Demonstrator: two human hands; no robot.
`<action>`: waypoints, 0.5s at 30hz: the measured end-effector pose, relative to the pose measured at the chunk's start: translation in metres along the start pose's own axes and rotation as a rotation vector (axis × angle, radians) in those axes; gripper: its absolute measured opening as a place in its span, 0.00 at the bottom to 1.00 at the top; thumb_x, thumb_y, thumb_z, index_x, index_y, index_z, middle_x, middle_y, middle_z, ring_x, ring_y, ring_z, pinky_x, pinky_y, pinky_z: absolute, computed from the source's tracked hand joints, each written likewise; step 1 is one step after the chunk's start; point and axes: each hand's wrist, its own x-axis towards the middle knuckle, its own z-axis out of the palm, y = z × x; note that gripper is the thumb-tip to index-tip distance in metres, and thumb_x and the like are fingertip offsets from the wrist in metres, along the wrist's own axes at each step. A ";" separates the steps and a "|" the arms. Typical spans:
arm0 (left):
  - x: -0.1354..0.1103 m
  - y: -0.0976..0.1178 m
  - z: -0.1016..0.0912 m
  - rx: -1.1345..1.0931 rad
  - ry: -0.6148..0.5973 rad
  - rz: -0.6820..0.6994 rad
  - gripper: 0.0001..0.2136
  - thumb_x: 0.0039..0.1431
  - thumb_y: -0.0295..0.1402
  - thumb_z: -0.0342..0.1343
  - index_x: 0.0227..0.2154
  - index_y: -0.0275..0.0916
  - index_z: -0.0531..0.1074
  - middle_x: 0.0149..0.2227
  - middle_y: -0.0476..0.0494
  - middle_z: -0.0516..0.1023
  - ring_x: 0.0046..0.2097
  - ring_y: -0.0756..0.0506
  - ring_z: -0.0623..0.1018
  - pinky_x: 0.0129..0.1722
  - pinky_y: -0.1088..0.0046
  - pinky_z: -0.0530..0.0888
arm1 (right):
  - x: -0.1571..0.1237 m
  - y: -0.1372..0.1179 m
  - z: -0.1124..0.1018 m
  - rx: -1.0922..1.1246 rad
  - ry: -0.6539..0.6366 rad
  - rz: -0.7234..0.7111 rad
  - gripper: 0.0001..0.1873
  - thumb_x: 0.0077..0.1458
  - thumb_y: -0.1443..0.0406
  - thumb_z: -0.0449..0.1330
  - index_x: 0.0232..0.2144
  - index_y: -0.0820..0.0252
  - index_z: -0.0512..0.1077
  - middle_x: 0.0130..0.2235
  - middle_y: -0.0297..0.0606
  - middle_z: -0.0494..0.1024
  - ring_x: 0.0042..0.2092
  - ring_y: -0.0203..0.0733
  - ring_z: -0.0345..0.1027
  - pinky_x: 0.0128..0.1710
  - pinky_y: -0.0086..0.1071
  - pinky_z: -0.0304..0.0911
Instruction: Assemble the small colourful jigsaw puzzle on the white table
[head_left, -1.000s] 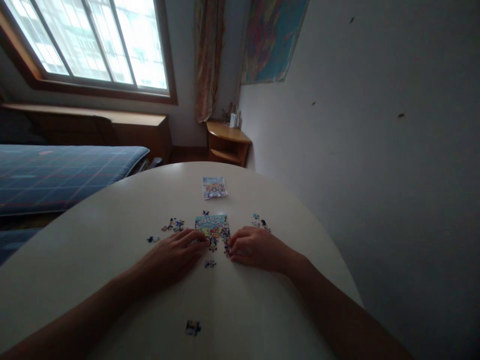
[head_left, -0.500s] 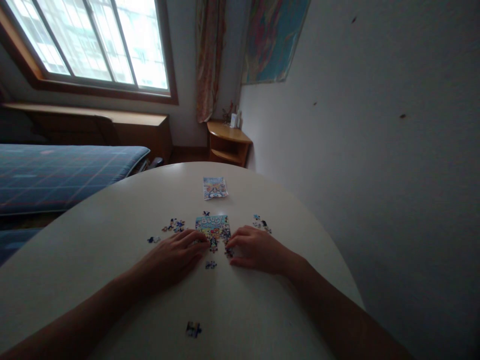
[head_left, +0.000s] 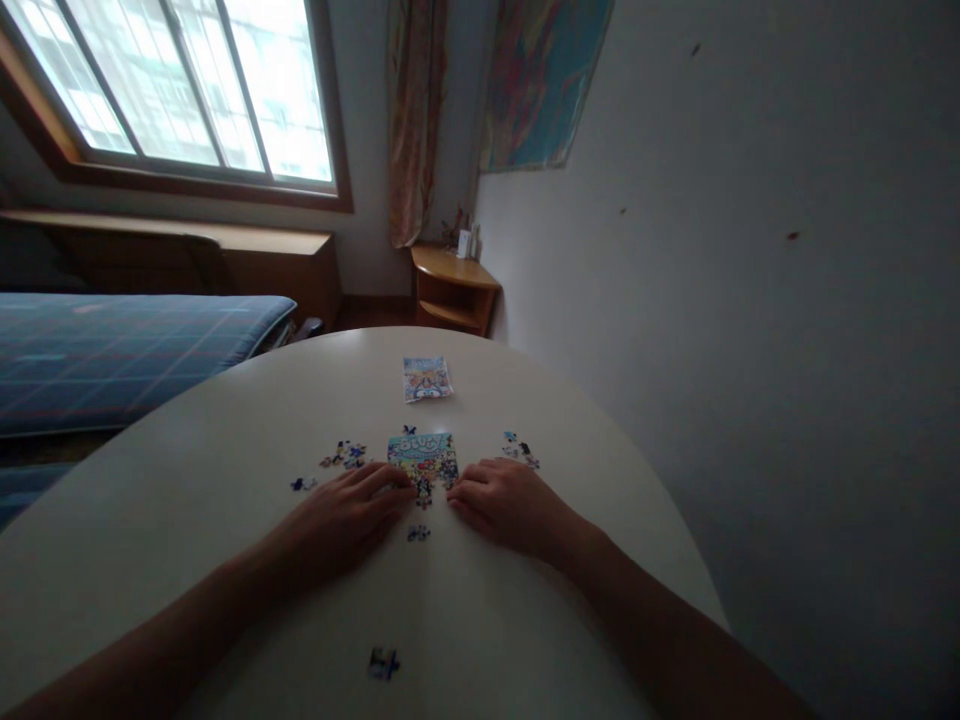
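A partly assembled jigsaw puzzle (head_left: 422, 452) with a pale blue, lettered upper part lies on the white table, its lower edge uneven. My left hand (head_left: 364, 505) rests at its lower left corner, fingers bent together against the edge. At the lower right corner is my right hand (head_left: 510, 500), fingers closed and tips down over a puzzle piece that they mostly hide. Between the hands, a section of pieces (head_left: 424, 492) juts from the puzzle's bottom edge. Just below lies a small joined pair of pieces (head_left: 418, 533).
Loose puzzle pieces (head_left: 345, 454) lie to the left, with others (head_left: 521, 450) to the right. One piece (head_left: 383, 663) is near me. A printed picture sheet (head_left: 427, 379) lies farther back on the round table (head_left: 262, 400). A wall (head_left: 750, 400) runs along the right.
My right hand's thumb and fingers have come together over the piece at the lower right, covering it. My left hand stays nearly in place. The view has shifted slightly.
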 end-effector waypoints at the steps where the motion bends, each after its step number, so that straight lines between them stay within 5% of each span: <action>1: 0.000 0.000 0.000 0.004 0.002 0.000 0.13 0.66 0.25 0.47 0.51 0.41 0.67 0.52 0.41 0.71 0.51 0.42 0.72 0.49 0.62 0.74 | 0.000 0.002 -0.001 0.010 0.024 0.013 0.11 0.66 0.64 0.54 0.37 0.59 0.77 0.37 0.39 0.80 0.39 0.39 0.73 0.41 0.33 0.63; 8: -0.001 0.001 0.000 0.018 -0.005 -0.002 0.13 0.67 0.24 0.45 0.50 0.40 0.67 0.53 0.40 0.71 0.52 0.42 0.72 0.50 0.61 0.74 | -0.016 0.043 -0.024 0.065 0.336 0.224 0.08 0.62 0.61 0.60 0.34 0.58 0.77 0.37 0.37 0.79 0.38 0.39 0.71 0.41 0.32 0.63; 15: -0.003 -0.001 0.000 0.011 0.008 -0.004 0.13 0.65 0.24 0.47 0.50 0.40 0.68 0.53 0.40 0.71 0.52 0.42 0.72 0.49 0.62 0.75 | -0.020 0.065 -0.019 0.038 0.251 0.282 0.07 0.59 0.62 0.64 0.31 0.59 0.76 0.35 0.36 0.77 0.36 0.38 0.70 0.41 0.34 0.60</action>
